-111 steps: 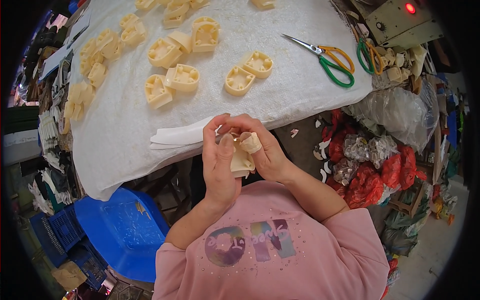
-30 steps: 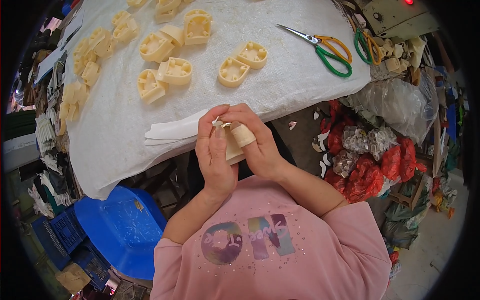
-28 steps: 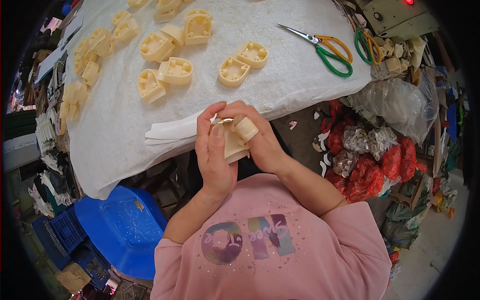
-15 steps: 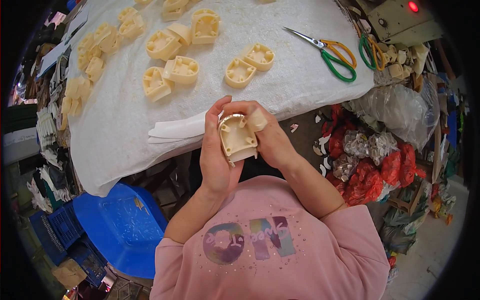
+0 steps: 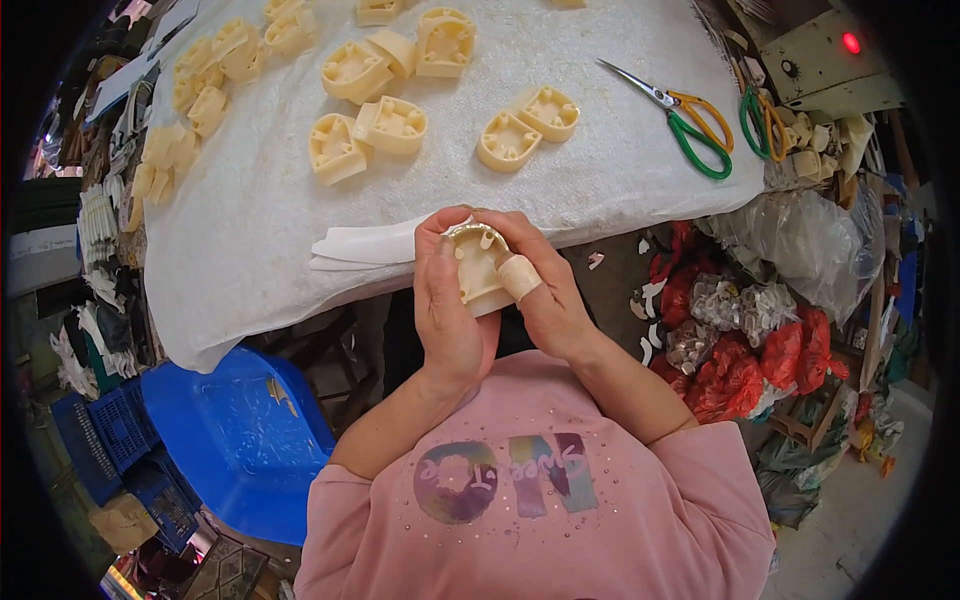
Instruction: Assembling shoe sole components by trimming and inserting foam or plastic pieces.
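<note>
Over my lap, in front of the table's near edge, both hands hold a cream D-shaped plastic heel block [image 5: 480, 268], its hollow, pegged side facing up. My left hand [image 5: 447, 320] wraps around its left side. My right hand [image 5: 548, 292] grips the right side and far rim. Beige tape covers the right thumb, which presses near the block's right edge. A pale band runs along the curved rim; my fingers hide much of it. Left of my hands, white curved strips [image 5: 365, 246] lie stacked at the table's edge.
On the white-covered table [image 5: 250, 230] sit several more cream heel blocks [image 5: 510, 140], many in pairs. Scissors [image 5: 690, 115] with green and orange handles lie at the right; a second pair [image 5: 762, 125] is beyond. A blue plastic chair [image 5: 240, 450] stands lower left, red bags [image 5: 735, 375] at right.
My right thumb has come down from the block's upper right to its right edge. My left fingers have curled closer around the far rim. The whole view has shifted slightly.
</note>
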`<state>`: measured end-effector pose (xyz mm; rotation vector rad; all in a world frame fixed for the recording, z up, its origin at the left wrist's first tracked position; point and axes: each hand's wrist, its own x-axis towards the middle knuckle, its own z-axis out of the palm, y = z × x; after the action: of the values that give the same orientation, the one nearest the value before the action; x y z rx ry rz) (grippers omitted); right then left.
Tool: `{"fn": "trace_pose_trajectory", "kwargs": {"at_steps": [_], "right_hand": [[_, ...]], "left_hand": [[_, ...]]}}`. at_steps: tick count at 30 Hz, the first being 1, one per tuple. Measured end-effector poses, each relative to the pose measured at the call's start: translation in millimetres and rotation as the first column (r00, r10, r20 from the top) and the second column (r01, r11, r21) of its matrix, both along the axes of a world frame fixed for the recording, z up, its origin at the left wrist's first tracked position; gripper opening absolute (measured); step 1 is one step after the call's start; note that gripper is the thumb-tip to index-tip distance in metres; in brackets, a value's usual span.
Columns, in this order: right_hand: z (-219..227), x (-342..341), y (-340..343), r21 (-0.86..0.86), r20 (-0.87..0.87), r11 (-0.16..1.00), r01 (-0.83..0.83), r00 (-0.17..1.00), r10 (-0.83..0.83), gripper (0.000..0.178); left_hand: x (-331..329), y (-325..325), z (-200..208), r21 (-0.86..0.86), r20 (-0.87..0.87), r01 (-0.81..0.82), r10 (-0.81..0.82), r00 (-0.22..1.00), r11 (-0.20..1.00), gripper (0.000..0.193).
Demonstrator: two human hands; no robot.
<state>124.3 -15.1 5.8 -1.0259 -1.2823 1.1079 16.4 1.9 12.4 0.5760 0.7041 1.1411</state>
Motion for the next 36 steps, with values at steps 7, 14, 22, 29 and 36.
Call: {"fn": "trace_pose_trajectory", "kwargs": {"at_steps": [7,14,22,29,36], "right_hand": [[-9,11,2,-0.271,-0.473,0.937,-0.223,0.878,0.072,0.068],[-1,7,1,-0.339,-0.446,0.927,-0.158,0.895,-0.011,0.062],[15,28,2,-0.037,0.224,0.988,0.149,0.965,-0.137,0.032],[41,21,19,-0.136,0.53,0.99,-0.046,0.841,0.112,0.038],[9,13,7,0.033,0.066,0.988,0.152,0.986,-0.154,0.034]], "left_hand": [[-13,10,4,-0.127,0.34,0.198,-0.145,0.929,0.972,0.052],[-18,12,3,-0.14,0.388,0.206,-0.137,0.912,0.969,0.056],[-22,11,9,-0.064,0.119,0.184,-0.176,0.977,0.981,0.063],[-23,6,16,0.386,-0.419,0.292,-0.116,0.901,0.875,0.093],[-26,5,10,0.226,-0.387,0.324,-0.221,0.895,0.919,0.076]]}}
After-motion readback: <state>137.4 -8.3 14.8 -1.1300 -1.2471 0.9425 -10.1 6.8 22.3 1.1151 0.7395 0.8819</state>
